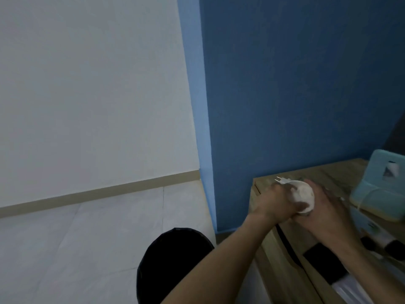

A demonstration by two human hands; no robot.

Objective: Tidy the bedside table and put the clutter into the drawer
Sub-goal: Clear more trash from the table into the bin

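Blue wall (295,84) fills the background on the right and meets a white wall (87,84) on the left, with pale floor tiles (87,238) below. Against the blue wall a wooden bedside table (328,174) is seen, and above its top a white bundle of coiled cable (303,197) is held in both hands — a two-pin plug (282,181) sticks out at its upper left. The left hand (277,206) is wrapped around the near-left side of the bundle, fingers curled over it; the right hand (326,212) is closed against the right side, so that the bundle is pressed between the two. How the cable is wound cannot be made out through the blur. To the right, a light teal case (381,189) lies on the table top near the wall, with a thin white cord (370,193) draped across it. Below the hands the drawer (282,260) stands open — dark items (324,264) and something white are visible inside, partly hidden by the right forearm. A round black bin (171,260) stands on the floor left of the table.
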